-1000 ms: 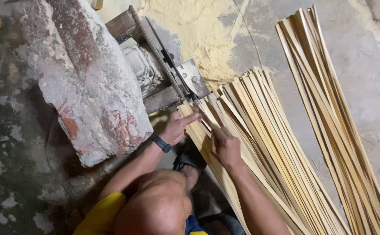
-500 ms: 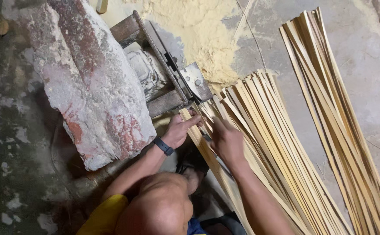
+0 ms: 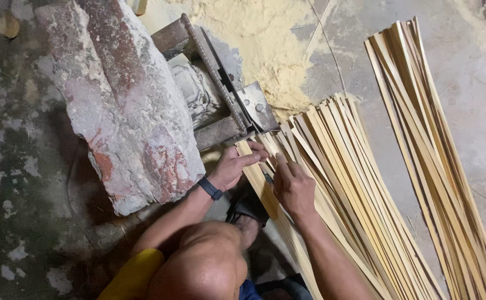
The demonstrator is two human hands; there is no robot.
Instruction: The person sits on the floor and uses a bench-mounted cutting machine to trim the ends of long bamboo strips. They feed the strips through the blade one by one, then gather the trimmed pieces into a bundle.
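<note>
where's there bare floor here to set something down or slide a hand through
A bare grey concrete strip runs between the near bundle of pale bamboo slats and the far slat bundle. Crowded: the left hand and right hand pressed on slats at the rusty metal machine, hemmed by the big red-stained stone slab. Yellow sawdust covers the floor above.

A big slab (image 3: 126, 105) blocks the left, the metal cutter (image 3: 226, 105) blocks ahead and strips (image 3: 354, 200) crowd the right, leaving open floor (image 3: 382, 161) only between them and the far bundle (image 3: 432, 155).
</note>
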